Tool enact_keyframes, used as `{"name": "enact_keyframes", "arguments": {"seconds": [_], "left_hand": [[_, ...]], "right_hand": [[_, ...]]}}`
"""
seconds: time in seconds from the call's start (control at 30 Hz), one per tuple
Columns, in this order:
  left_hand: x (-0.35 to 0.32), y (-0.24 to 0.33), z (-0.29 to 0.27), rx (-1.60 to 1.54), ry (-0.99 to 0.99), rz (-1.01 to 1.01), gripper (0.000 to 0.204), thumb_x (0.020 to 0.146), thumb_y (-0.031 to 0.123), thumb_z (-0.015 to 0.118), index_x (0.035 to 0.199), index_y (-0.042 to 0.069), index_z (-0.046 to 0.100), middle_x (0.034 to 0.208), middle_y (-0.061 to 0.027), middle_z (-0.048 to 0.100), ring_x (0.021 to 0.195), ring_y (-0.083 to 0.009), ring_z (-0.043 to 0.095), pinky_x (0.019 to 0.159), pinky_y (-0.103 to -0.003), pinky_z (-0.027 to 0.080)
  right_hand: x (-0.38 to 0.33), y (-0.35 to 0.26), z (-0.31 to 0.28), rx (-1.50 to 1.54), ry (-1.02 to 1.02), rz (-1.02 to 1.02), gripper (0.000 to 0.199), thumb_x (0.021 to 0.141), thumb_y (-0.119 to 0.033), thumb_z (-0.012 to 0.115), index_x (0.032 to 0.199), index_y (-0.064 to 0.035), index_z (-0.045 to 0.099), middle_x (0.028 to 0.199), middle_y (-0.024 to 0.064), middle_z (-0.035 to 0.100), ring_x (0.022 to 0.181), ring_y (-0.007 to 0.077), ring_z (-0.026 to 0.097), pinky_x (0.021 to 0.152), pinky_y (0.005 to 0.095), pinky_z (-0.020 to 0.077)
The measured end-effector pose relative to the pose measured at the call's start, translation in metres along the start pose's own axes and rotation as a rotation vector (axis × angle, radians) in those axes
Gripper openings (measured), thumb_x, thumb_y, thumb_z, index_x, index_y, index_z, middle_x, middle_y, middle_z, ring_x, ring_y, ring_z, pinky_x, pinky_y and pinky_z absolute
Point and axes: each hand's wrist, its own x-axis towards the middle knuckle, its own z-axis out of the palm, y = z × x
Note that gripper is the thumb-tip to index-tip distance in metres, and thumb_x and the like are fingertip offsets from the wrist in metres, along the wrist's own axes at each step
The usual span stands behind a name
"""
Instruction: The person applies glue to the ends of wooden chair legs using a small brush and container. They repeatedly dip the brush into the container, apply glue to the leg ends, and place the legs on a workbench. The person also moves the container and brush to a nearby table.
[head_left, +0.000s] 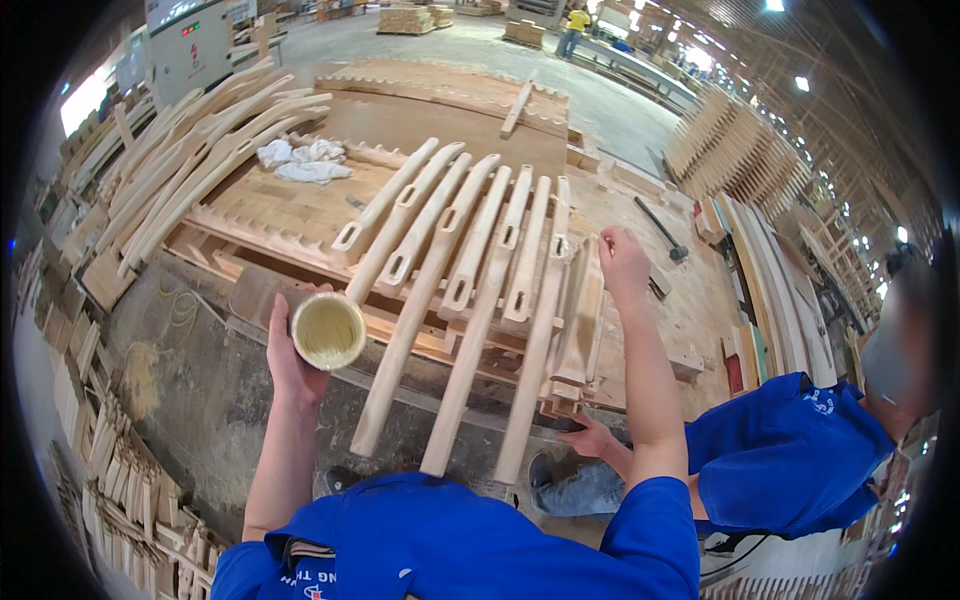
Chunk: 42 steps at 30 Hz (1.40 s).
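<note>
My left hand (292,350) is wrapped round a round tub (328,331) of pale yellowish paste or liquid, its open top facing up. Several long, curved wooden parts (478,310) with oval slots lie side by side over the workbench, some sticking out past its front edge. At the right end of this row, my right hand (624,265) is closed above the rightmost slotted part (545,330). Whatever its fingers pinch is too small or hidden to name. A whitish, blurred patch shows on that part near the slot, beside my fingers.
A white cloth (305,160) lies on the bench (250,195), with stacked curved parts (200,150) at left. A hammer (662,230) rests at right. Beside my right arm stands a co-worker in blue (790,450), one hand (590,437) near the bench edge. Boards (775,290) are stacked beyond.
</note>
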Motion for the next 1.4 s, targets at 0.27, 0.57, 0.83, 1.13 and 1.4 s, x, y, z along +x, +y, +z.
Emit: {"name": "enact_keyframes", "arguments": {"seconds": [0.27, 0.57, 0.83, 1.13, 1.4], "left_hand": [[-0.009, 0.100, -0.072, -0.007, 0.155, 0.295, 0.052, 0.098, 0.046, 0.036, 0.124, 0.002, 0.048, 0.122, -0.0139, 0.057, 0.115, -0.0271, 0.054, 0.098, -0.043, 0.045], [-0.069, 0.252, -0.208, -0.087, 0.409, 0.620, 0.043, 0.099, 0.039, 0.037, 0.121, 0.003, 0.046, 0.121, -0.0141, 0.057, 0.112, -0.0243, 0.055, 0.097, -0.038, 0.044], [-0.124, 0.347, -0.298, 0.108, 0.586, 0.773, 0.039, 0.099, 0.036, 0.043, 0.121, 0.004, 0.045, 0.112, -0.0113, 0.058, 0.102, -0.0202, 0.059, 0.087, -0.035, 0.050], [-0.132, 0.426, -0.379, 0.126, 0.843, 0.711, 0.037, 0.099, 0.039, 0.041, 0.114, 0.006, 0.047, 0.106, -0.0084, 0.058, 0.096, -0.0193, 0.061, 0.083, -0.037, 0.052], [-0.101, 0.518, -0.462, -0.114, 0.872, 0.676, 0.041, 0.098, 0.041, 0.042, 0.112, 0.004, 0.052, 0.107, -0.0081, 0.060, 0.097, -0.0210, 0.061, 0.083, -0.040, 0.052]], "right_hand": [[0.022, -0.210, -0.017, 0.581, -0.515, -0.249, 0.019, 0.088, -0.019, 0.057, 0.096, -0.0026, 0.063, 0.079, 0.0132, 0.065, 0.070, 0.0246, 0.062, 0.064, 0.0340, 0.0465], [-0.045, -0.515, 0.031, 0.602, -0.847, -0.712, 0.016, 0.089, -0.016, 0.056, 0.096, -0.0029, 0.063, 0.072, 0.0124, 0.061, 0.065, 0.0215, 0.057, 0.062, 0.0323, 0.0443], [-0.087, -0.736, 0.093, 0.428, -0.952, -1.092, 0.023, 0.088, -0.022, 0.052, 0.088, -0.0045, 0.066, 0.080, 0.0151, 0.065, 0.078, 0.0330, 0.062, 0.068, 0.0432, 0.0478], [-0.126, -0.888, 0.162, 0.441, -0.286, -1.616, 0.004, 0.076, -0.012, 0.059, 0.073, -0.0115, 0.057, 0.071, 0.0032, 0.058, 0.072, 0.0212, 0.062, 0.059, 0.0361, 0.0466], [-0.104, -1.026, 0.228, 0.495, -0.166, -1.895, 0.005, 0.075, -0.015, 0.059, 0.074, -0.0134, 0.055, 0.066, 0.0016, 0.056, 0.070, 0.0189, 0.059, 0.061, 0.0329, 0.0424]]}}
